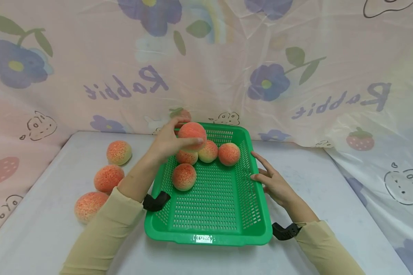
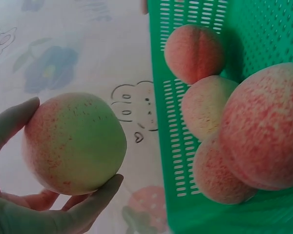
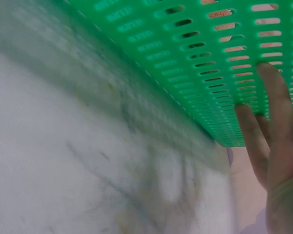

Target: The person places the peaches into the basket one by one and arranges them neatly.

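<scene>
My left hand (image 1: 168, 141) holds a red-and-yellow peach (image 1: 192, 134) above the far left part of a green plastic basket (image 1: 208, 238). In the left wrist view, thumb and fingers are curved around this peach (image 2: 75, 144), its pale green side showing. Inside the basket lie several peaches, among them a far right peach (image 1: 229, 154), a middle peach (image 1: 208, 151) and a nearer peach (image 1: 184, 177). My right hand (image 1: 275, 185) touches the basket's right side at the rim. The right wrist view shows its extended fingers (image 3: 278, 102) against the perforated outer wall.
Left of the basket, three peaches stand in a line on the white table (image 1: 306, 172): a far one (image 1: 119, 152), a middle one (image 1: 108, 178) and a near one (image 1: 89, 206), partly behind the left sleeve. A printed cloth (image 1: 206, 57) hangs behind the table.
</scene>
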Demonstrator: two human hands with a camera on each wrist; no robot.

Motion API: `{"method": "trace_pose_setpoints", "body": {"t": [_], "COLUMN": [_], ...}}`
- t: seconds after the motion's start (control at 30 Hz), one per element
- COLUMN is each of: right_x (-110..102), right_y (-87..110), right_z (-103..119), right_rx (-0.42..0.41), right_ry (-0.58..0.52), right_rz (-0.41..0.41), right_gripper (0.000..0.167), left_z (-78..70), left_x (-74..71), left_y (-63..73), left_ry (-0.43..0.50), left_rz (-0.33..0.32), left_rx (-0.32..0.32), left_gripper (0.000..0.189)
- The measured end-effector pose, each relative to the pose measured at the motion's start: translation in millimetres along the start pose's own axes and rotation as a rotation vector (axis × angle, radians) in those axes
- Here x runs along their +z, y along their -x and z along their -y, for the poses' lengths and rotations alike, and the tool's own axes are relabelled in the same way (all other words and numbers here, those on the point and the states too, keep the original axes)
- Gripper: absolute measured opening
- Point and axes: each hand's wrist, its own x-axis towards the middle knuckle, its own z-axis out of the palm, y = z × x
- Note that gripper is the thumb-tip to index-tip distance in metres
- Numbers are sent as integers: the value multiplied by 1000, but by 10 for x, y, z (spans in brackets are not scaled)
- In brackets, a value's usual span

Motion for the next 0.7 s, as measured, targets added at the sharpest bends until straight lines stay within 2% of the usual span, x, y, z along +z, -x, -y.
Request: {"method": "trace_pose_setpoints", "body": {"t": [0.47, 0.7], "right_x": [8, 0], "right_y": [-3, -2], "right_z": [-21, -30], "right_rx": [-5, -6], "right_ry": [-5, 2], "right_rz": [8, -3], "right_gripper": [78, 77], "left_z": [117, 140], "left_x": [237, 295], "left_y": [-172, -200], "left_ry": [-99, -175], "left_rz": [88, 126], "left_rx": [-125, -118], "left_gripper": [68, 69]}}
